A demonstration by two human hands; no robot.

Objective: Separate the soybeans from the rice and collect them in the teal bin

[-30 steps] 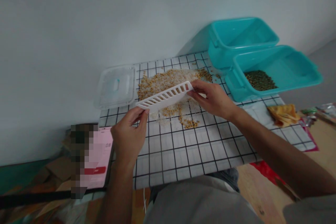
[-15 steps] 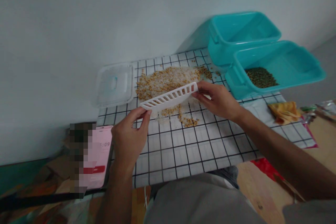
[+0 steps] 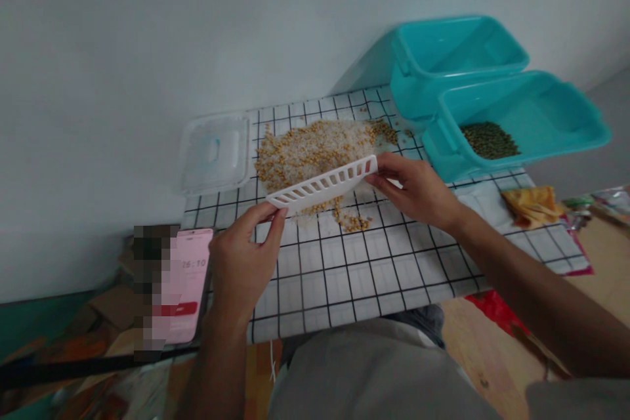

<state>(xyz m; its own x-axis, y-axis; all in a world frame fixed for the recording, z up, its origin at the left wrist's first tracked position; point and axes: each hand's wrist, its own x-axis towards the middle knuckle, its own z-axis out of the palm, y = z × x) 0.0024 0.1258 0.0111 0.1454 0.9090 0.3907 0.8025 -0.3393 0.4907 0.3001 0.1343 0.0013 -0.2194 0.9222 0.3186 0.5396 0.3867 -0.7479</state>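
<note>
A white slotted plastic tray (image 3: pixel 325 186) is held tilted over the near side of a pile of pale grains mixed with yellow beans (image 3: pixel 315 147). My left hand (image 3: pixel 249 252) pinches its left end between thumb and fingers. At the right end, my right hand (image 3: pixel 416 190) grips it the same way. Some loose yellow beans (image 3: pixel 353 221) lie on the checked cloth (image 3: pixel 319 282) just in front of the tray. Part of the pile is hidden behind the tray, and its inside cannot be made out well.
Two turquoise bins stand at the right: a back bin (image 3: pixel 457 46) and a front bin (image 3: pixel 551 111) holding dark green beans (image 3: pixel 489 140). A clear lid (image 3: pixel 216 152) lies at the left, a phone (image 3: pixel 189 282) below it. A yellow cloth (image 3: pixel 534 205) rests at the right edge.
Both hands have shifted very slightly to the right with the slotted tray, still gripping it. The pile and bins look the same; the view has moved a little.
</note>
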